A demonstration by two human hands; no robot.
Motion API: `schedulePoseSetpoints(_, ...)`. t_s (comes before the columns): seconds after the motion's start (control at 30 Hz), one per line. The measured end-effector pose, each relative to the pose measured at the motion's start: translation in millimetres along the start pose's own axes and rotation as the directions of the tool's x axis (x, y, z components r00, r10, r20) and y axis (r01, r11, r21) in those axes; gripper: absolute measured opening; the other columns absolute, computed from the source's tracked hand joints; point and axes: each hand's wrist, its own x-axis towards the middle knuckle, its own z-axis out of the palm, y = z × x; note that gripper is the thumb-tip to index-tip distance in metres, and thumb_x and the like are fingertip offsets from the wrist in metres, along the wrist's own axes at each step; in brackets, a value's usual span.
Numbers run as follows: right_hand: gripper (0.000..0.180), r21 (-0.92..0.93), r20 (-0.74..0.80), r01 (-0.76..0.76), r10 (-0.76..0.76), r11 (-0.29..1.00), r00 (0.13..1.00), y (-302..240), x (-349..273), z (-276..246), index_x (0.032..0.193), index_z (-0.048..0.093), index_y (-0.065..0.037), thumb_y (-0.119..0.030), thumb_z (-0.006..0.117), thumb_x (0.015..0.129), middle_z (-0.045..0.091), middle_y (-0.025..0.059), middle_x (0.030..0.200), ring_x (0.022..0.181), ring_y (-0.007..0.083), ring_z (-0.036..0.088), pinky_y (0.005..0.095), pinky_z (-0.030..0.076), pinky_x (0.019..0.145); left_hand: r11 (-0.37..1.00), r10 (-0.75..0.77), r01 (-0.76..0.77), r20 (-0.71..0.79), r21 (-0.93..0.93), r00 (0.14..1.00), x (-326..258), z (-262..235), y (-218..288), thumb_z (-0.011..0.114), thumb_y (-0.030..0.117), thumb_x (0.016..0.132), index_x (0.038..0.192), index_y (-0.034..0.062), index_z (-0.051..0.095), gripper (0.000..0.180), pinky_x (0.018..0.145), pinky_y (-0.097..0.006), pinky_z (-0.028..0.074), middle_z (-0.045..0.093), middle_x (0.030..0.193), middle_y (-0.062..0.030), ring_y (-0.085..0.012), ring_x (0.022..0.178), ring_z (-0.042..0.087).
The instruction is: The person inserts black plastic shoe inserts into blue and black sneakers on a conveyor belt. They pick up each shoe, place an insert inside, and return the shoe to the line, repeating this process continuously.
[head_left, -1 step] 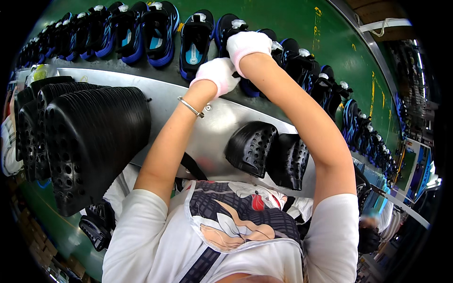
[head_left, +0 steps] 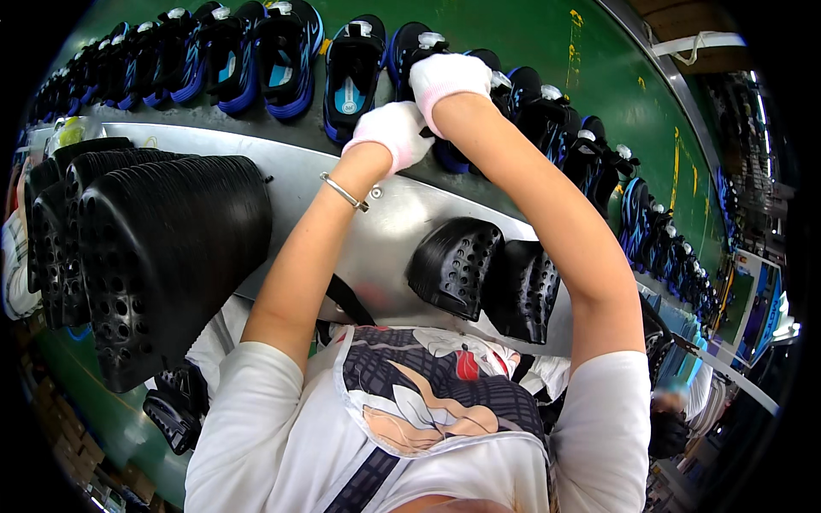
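Both my hands wear white knit gloves with pink cuffs and meet at one black and blue sneaker [head_left: 412, 44] in the row. My right hand [head_left: 449, 81] lies over its opening, the fingers curled down and mostly hidden. At its heel, my left hand [head_left: 389, 135] is closed, with a bit of something black at the fingertips. The gloves cover much of the shoe. Just left of it stands another sneaker [head_left: 354, 73], showing a light blue insole. Nearer my body, two small stacks of black perforated plastic foot-shaped inserts [head_left: 457, 267] rest on a metal tray [head_left: 376, 222].
A long curved row of matching sneakers [head_left: 286, 64] runs along the green line on both sides. Tall stacks of black inserts [head_left: 180, 239] fill the tray's left end. Another person [head_left: 697, 402] is at the far right, and cartons [head_left: 73, 427] are at lower left.
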Motion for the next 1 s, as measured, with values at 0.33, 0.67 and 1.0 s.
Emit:
schedulePoseSetpoints(0.33,0.028,0.133,-0.228,0.176,-0.142,0.975,0.963,29.0,-8.8,36.7,0.094,0.071,-0.008,-0.029,0.054,0.089,0.071,0.0147,0.097,0.091,0.0332,0.068,0.0417,0.054,0.077,0.999,0.052,-0.05,-0.191,0.017,0.98,8.8,15.4,-6.2,0.059,0.032,0.086,0.109,0.009,0.068,0.034,0.089,-0.043,0.051,0.065,0.114,-0.0141,-0.0356,0.104,0.062)
schedulePoseSetpoints(0.67,0.044,0.022,-0.196,0.316,-0.306,0.948,0.932,21.5,-224.8,102.2,0.097,0.063,-0.009,-0.044,0.076,0.072,0.062,0.0059,0.093,0.093,0.0231,0.06,0.0351,0.045,0.081,0.968,0.226,-0.102,-0.627,0.228,0.745,-39.9,17.3,39.1,0.068,0.029,0.082,0.118,0.0132,0.062,0.04,0.083,-0.04,0.051,0.06,0.113,-0.0102,-0.0304,0.102,0.06)
schedulePoseSetpoints(1.0,0.032,0.074,-0.436,0.251,-0.195,0.965,0.878,19.2,-226.0,141.4,0.083,0.061,-0.008,-0.032,0.076,0.067,0.061,0.0066,0.081,0.08,0.0226,0.061,0.035,0.047,0.072,0.979,0.202,-0.2,-0.345,0.04,0.917,-8.3,54.4,54.8,0.066,0.038,0.083,0.114,0.0151,0.067,0.039,0.09,-0.041,0.05,0.057,0.115,-0.0222,-0.0392,0.101,0.06)
